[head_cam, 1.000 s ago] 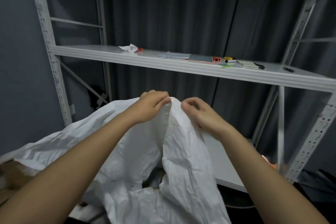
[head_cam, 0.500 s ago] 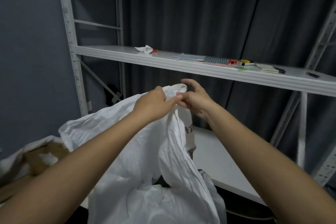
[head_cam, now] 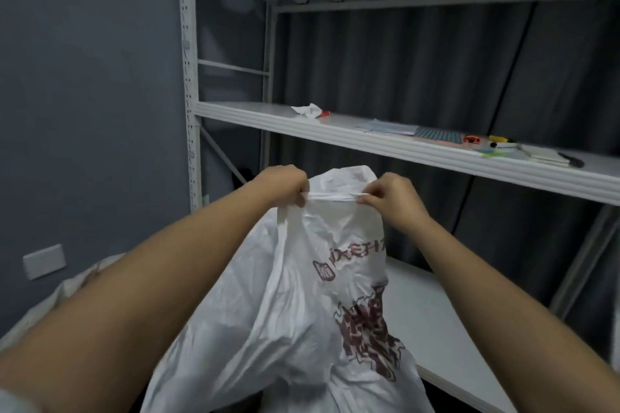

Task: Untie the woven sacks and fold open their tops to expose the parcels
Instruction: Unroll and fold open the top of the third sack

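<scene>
A white woven sack (head_cam: 302,305) with dark red print stands in front of me, its top raised. My left hand (head_cam: 283,186) pinches the sack's top edge on the left. My right hand (head_cam: 391,198) pinches the same edge on the right. Between the two hands the edge is stretched into a taut horizontal strip. The sack's top bulges up behind that strip. No parcels show; the sack hides what is inside it.
A white metal rack (head_cam: 189,94) stands against the grey wall. Its middle shelf (head_cam: 369,144) carries crumpled paper (head_cam: 307,110), flat sheets, markers and a notebook. A lower white board (head_cam: 432,318) lies to the right of the sack. More white sacking (head_cam: 67,288) sits at lower left.
My hands have parted sideways and drawn the sack's top edge tight between them. The sack has turned so its red print faces me. My view has swung to the left.
</scene>
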The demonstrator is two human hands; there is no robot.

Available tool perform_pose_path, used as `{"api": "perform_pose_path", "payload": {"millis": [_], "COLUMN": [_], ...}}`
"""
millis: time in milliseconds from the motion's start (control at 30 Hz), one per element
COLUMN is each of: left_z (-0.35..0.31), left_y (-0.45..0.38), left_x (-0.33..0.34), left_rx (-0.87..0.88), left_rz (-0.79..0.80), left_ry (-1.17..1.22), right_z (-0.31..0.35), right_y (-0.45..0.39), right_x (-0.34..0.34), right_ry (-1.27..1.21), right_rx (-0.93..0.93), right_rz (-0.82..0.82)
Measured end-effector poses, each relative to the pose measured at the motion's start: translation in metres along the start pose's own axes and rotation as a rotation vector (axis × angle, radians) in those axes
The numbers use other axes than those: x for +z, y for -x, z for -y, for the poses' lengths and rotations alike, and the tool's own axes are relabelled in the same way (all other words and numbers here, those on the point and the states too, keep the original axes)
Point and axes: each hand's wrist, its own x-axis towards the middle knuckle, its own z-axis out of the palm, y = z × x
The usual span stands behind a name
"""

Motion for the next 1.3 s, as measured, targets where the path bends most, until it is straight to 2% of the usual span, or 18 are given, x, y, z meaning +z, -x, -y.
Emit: {"api": "perform_pose_path", "payload": {"millis": [67,100,167,233,367,500,600,667,767,833,867,900,1000,1100,1200,1233,1300], "left_z": [-0.008,-0.014,-0.024,-0.034,-0.046,-0.061,-0.070,-0.071,-0.066,-0.063,-0.062,-0.062,-0.061,-0.058,-0.049,-0.047,-0.049], "left_y": [-0.016,-0.022,-0.033,-0.043,-0.062,-0.084,-0.097,-0.102,-0.103,-0.096,-0.092,-0.090,-0.090,-0.085,-0.079,-0.077,-0.073], "left_x": [-0.003,-0.005,-0.006,-0.005,-0.001,-0.003,0.000,0.008,0.028,0.045,0.052,0.059,0.065,0.056,0.052,0.051,0.041], "left_rx": [0.021,-0.008,-0.098,-0.150,-0.180,-0.182,-0.205,-0.224,-0.191,-0.084,-0.017,0.034,0.100,0.223,0.267,0.292,0.332], "left_rz": [-0.036,-0.047,-0.023,0.029,0.005,-0.086,-0.095,-0.139,-0.328,-0.451,-0.497,-0.531,-0.608,-0.580,-0.608,-0.590,-0.412], "left_ry": [-0.005,0.016,0.077,0.068,-0.096,-0.164,-0.037,0.124,0.506,0.807,0.867,0.838,0.548,0.436,0.312,0.295,0.362], "right_z": [-0.010,-0.015,-0.024,-0.026,-0.029,-0.041,-0.047,-0.048,-0.054,-0.062,-0.066,-0.069,-0.076,-0.080,-0.091,-0.094,-0.095], "right_y": [-0.003,-0.005,-0.009,-0.009,-0.013,-0.027,-0.031,-0.032,-0.028,-0.022,-0.019,-0.016,-0.008,0.000,0.011,0.014,0.020], "right_x": [-0.015,-0.024,-0.037,-0.043,-0.044,-0.050,-0.047,-0.045,-0.048,-0.051,-0.052,-0.052,-0.054,-0.062,-0.072,-0.074,-0.077], "right_ry": [0.265,0.364,0.498,0.585,0.623,0.303,0.099,0.012,-0.091,-0.157,-0.171,-0.169,-0.125,-0.058,0.208,0.299,0.427], "right_rx": [-0.193,-0.324,-0.592,-0.691,-0.561,-0.270,-0.086,-0.041,-0.012,-0.007,-0.014,-0.025,-0.050,-0.116,-0.251,-0.284,-0.345], "right_rz": [-0.164,-0.188,-0.126,-0.020,0.000,-0.092,-0.161,-0.171,-0.190,-0.220,-0.233,-0.239,-0.233,-0.189,-0.090,-0.074,-0.100]}}
